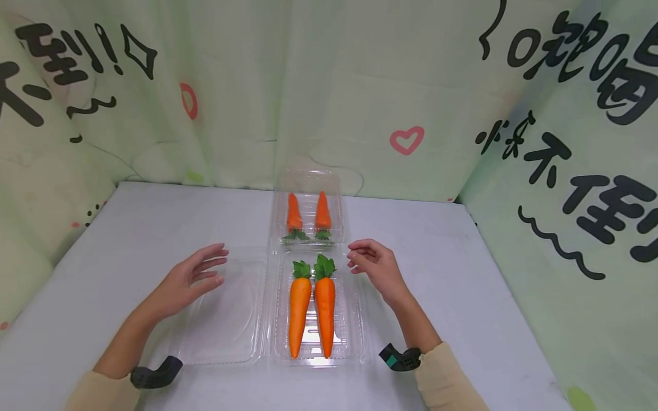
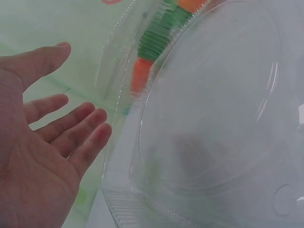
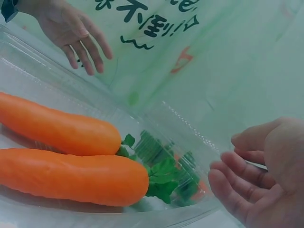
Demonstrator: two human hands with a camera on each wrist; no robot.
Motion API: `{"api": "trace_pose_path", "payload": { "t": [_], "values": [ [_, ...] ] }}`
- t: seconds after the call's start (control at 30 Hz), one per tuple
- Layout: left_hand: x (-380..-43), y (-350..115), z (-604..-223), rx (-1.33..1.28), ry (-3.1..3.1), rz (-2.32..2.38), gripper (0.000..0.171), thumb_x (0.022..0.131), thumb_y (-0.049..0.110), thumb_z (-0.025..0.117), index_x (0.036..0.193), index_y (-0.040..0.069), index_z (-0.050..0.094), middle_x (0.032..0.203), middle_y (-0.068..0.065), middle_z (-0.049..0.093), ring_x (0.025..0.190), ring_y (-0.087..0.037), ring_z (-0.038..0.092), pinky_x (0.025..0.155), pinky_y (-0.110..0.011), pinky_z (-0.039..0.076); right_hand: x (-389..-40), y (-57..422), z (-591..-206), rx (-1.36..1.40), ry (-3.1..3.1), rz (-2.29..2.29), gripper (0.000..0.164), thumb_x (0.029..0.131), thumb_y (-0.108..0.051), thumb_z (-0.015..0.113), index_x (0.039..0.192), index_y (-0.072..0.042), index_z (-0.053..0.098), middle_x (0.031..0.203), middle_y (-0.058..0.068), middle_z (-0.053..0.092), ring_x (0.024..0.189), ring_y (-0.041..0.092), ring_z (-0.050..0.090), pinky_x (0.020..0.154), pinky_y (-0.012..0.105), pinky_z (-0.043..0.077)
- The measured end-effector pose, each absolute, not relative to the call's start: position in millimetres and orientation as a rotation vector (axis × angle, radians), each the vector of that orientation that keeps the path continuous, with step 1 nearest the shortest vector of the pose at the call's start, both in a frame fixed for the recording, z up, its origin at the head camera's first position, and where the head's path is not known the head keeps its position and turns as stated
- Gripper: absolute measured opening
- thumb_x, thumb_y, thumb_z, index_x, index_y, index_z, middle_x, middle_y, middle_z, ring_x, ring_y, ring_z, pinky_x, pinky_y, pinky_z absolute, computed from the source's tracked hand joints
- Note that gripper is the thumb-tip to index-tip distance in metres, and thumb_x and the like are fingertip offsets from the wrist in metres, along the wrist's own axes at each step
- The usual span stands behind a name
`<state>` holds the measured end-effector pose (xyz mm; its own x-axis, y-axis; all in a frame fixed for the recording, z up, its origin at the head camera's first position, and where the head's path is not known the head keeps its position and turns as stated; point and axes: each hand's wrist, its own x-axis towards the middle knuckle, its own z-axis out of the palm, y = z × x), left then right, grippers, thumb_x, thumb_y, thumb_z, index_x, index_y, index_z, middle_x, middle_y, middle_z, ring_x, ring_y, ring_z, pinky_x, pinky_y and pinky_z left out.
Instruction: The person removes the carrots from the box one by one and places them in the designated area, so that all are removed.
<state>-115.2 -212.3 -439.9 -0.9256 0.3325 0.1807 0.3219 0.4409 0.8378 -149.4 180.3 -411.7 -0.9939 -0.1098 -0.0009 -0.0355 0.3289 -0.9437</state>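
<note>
Two orange carrots with green leafy tops, a left carrot and a right carrot, lie side by side in the base of a clear plastic clamshell box. Its lid is folded out flat to the left. Above the far part of that lid hovers my left hand, fingers spread and nothing in them; the left wrist view shows its bare palm. My right hand, fingers loosely bent and holding nothing, is just right of the box's far end, near the leaves.
Directly behind the box, a second clear container holds two more carrots, a left one and a right one, leaves toward me. The white table ends at a pale green curtain with black lettering.
</note>
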Motion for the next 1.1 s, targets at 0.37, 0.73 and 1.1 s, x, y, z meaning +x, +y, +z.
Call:
{"api": "trace_pose_path", "payload": {
  "t": [0.37, 0.73, 1.1],
  "values": [
    [-121.1, -211.0, -438.8, 0.625, 2.604, 1.556, 0.064, 0.093, 0.018, 0.065, 0.149, 0.017, 0.034, 0.143, -0.017, 0.048, 0.128, -0.037, 0.051, 0.096, -0.010, 0.046, -151.5, 174.9, -411.0, -0.219, 2.481, -1.766, 0.030, 0.095, -0.021, 0.061, 0.117, -0.001, 0.060, 0.105, 0.021, 0.064, 0.083, 0.016, 0.064, 0.075, 0.020, 0.058],
    [-126.6, -207.5, -430.3, 0.622, 2.564, 1.525, 0.066, 0.092, 0.015, 0.065, 0.149, 0.010, 0.032, 0.145, -0.018, 0.047, 0.130, -0.037, 0.050, 0.101, -0.037, 0.049, -153.3, 169.7, -410.2, -0.264, 2.442, -1.785, 0.028, 0.095, -0.019, 0.061, 0.116, 0.000, 0.060, 0.103, 0.022, 0.063, 0.082, 0.016, 0.064, 0.074, 0.021, 0.058],
    [-133.7, -200.8, -430.1, 0.625, 2.538, 1.538, 0.064, 0.093, 0.017, 0.064, 0.149, 0.011, 0.033, 0.145, -0.018, 0.046, 0.132, -0.039, 0.048, 0.103, -0.046, 0.046, -153.7, 165.0, -410.8, -0.279, 2.446, -1.752, 0.027, 0.096, -0.018, 0.061, 0.116, -0.001, 0.060, 0.103, 0.021, 0.063, 0.084, 0.016, 0.064, 0.076, 0.019, 0.058]
  ]
}}
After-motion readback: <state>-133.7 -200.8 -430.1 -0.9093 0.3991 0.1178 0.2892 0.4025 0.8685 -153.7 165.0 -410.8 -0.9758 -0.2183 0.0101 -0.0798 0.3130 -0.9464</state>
